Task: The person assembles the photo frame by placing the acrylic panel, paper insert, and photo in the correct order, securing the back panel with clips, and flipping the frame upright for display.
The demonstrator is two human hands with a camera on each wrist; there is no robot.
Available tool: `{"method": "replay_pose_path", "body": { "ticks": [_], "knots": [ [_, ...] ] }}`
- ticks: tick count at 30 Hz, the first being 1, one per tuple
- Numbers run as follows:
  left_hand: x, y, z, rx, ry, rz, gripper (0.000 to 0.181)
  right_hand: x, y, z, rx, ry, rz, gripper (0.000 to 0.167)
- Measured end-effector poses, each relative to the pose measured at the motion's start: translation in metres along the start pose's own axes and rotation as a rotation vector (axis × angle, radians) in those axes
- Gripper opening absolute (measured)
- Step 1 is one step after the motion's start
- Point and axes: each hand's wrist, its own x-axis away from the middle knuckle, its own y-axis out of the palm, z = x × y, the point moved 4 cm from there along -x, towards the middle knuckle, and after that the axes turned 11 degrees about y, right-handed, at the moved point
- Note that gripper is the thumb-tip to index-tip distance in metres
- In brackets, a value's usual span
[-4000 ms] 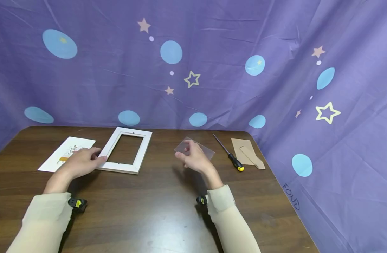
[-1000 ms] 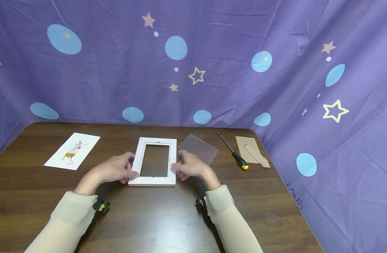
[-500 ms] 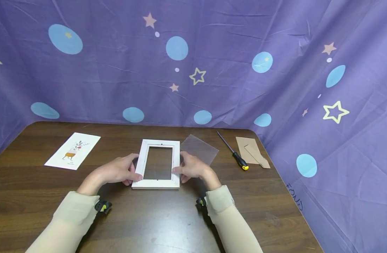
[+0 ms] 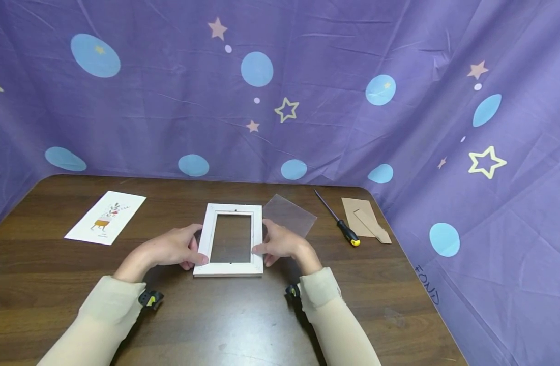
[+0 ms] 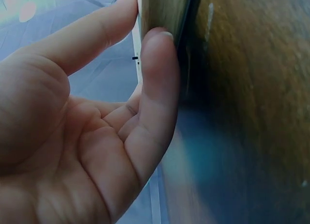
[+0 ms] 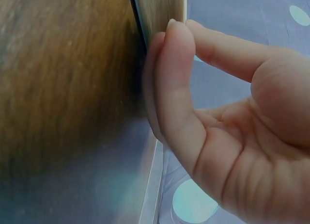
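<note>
A white picture frame (image 4: 228, 270), with no panel in its opening, lies on the table in the head view. My left hand (image 4: 176, 248) grips its left side, thumb on the upper face and fingers against the outer edge. On the opposite side my right hand (image 4: 282, 243) holds it the same way. Both wrist views show curled fingers against the frame's wooden edge (image 5: 165, 10). A clear plastic sheet (image 4: 289, 213) lies just right of the frame, partly behind my right hand.
A white card with a printed drawing (image 4: 105, 218) lies at the left. To the right are a screwdriver (image 4: 347, 233) with a black and yellow handle and a brown backing board (image 4: 353, 207) with its stand leg. A purple curtain (image 4: 307, 61) hangs behind the table (image 4: 206, 320).
The frame has moved from the left to the middle of the table and been straightened. My right hand has left the clear sheet and taken the frame's right side. Lately it slid slightly nearer.
</note>
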Motion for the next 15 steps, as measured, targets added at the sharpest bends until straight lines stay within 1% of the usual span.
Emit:
{"method": "replay_pose_path", "body": {
  "ticks": [7,15],
  "knots": [
    [0.0030,0.0023,0.0015,0.099,-0.016,0.001,0.095,0.0006,0.0009,-0.0004,-0.028,0.031,-0.020,0.095],
    [0.0041,0.0028,0.0032,0.141,-0.023,-0.005,0.094,0.0001,0.0016,0.0009,-0.067,0.055,-0.031,0.097]
  ]
}}
